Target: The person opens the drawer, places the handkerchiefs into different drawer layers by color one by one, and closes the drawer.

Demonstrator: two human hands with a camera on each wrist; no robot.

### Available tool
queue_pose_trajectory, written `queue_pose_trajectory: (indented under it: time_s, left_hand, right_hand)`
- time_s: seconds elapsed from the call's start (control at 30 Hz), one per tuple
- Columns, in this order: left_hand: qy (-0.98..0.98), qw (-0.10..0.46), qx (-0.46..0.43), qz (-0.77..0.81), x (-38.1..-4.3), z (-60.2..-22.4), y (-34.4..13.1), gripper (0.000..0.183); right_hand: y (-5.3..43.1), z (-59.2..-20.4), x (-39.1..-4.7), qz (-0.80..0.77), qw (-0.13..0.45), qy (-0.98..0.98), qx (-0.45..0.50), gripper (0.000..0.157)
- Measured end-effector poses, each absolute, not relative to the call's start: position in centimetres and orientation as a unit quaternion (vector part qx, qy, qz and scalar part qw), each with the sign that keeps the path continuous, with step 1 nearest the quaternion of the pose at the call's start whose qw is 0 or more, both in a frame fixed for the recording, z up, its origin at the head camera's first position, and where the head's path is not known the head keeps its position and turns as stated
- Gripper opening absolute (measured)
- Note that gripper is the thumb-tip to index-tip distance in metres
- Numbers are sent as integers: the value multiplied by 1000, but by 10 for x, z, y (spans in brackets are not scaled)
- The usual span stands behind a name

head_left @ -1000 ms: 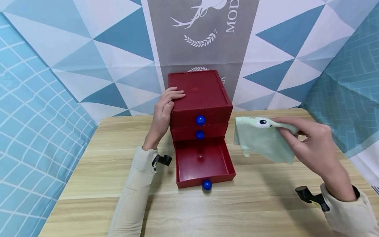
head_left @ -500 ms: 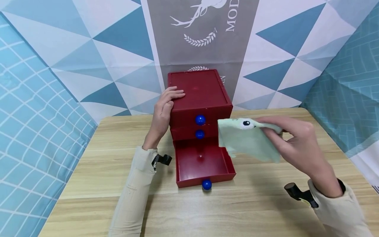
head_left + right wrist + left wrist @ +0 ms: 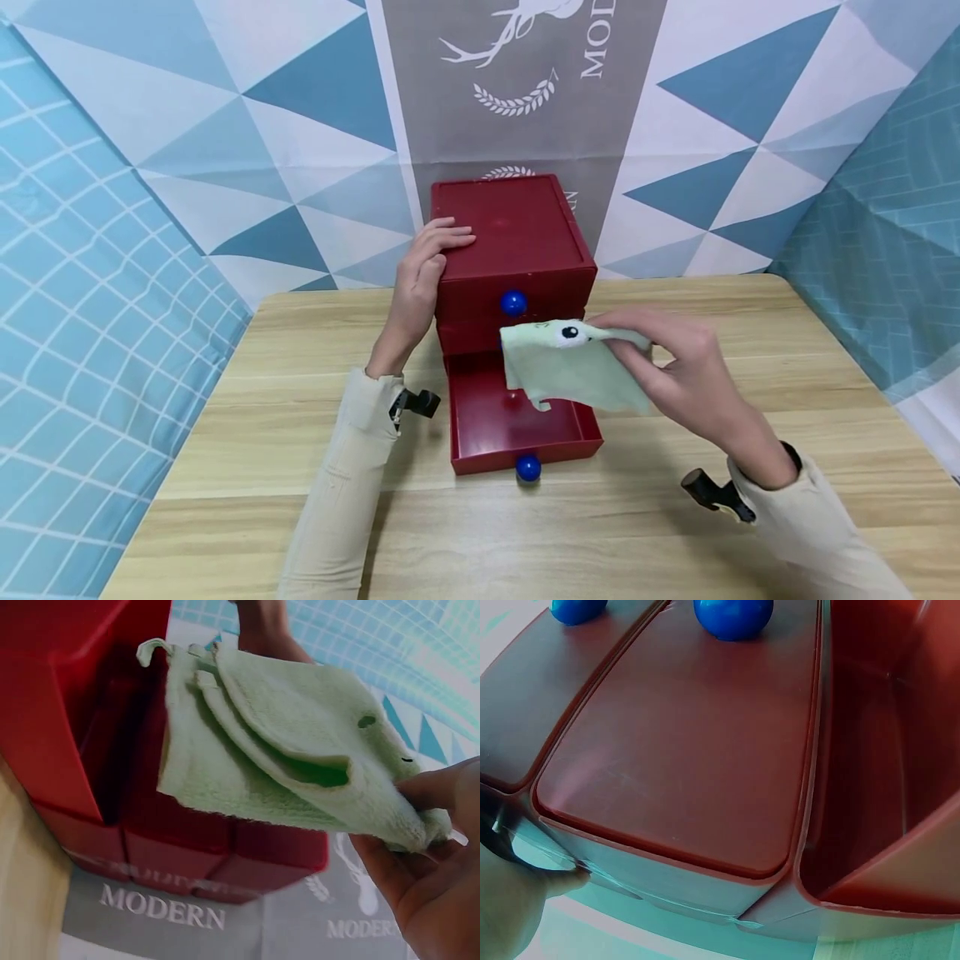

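Note:
A red chest of drawers (image 3: pixel 495 233) with blue knobs stands on the table, its bottom drawer (image 3: pixel 487 425) pulled out. My left hand (image 3: pixel 422 275) rests on the left edge of its top, fingers laid over the top; in the left wrist view the thumb (image 3: pixel 566 881) touches the side wall. With thumb and fingers, my right hand (image 3: pixel 675 358) pinches a folded pale green towel (image 3: pixel 577 375) by one end. The towel hangs above the pulled-out drawer, hiding part of it and the middle knob. In the right wrist view, the towel (image 3: pixel 285 742) shows its layered folds and a small loop.
The wooden table (image 3: pixel 300 433) extends on both sides of the chest. Behind it hangs a patterned cloth (image 3: pixel 322 108); blue tiled-print cloths stand at left and right. The drawer's blue knob (image 3: pixel 528 467) juts toward the front.
My right hand has moved left with the towel, from beside the chest to above the pulled-out drawer. The left hand stays on the chest; the head view shifts slightly.

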State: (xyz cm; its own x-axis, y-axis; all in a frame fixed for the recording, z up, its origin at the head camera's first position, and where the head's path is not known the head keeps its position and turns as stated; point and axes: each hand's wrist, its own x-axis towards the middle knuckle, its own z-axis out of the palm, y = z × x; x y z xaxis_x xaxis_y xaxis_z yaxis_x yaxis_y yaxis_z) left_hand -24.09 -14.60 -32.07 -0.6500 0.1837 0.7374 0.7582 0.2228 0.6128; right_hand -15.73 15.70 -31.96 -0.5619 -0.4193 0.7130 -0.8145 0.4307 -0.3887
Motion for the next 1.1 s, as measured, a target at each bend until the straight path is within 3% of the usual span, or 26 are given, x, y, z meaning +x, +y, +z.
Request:
queue_pose_trajectory:
  time_s: [0.5,0.87,1.1]
  left_hand:
    - [-736,262,-315,-538,-240,-319,-145,42]
    - [-738,265,-311,-537,-241,-319,-144,43]
    - [-739,265,-310,-536,-245,-324,-146,44]
  right_hand:
    - [120,-356,-173,439,206,-772,410,38]
    - [106,-388,-186,487,101,-790,359,27]
    - [105,-407,-197,475,93,-804,345,25]
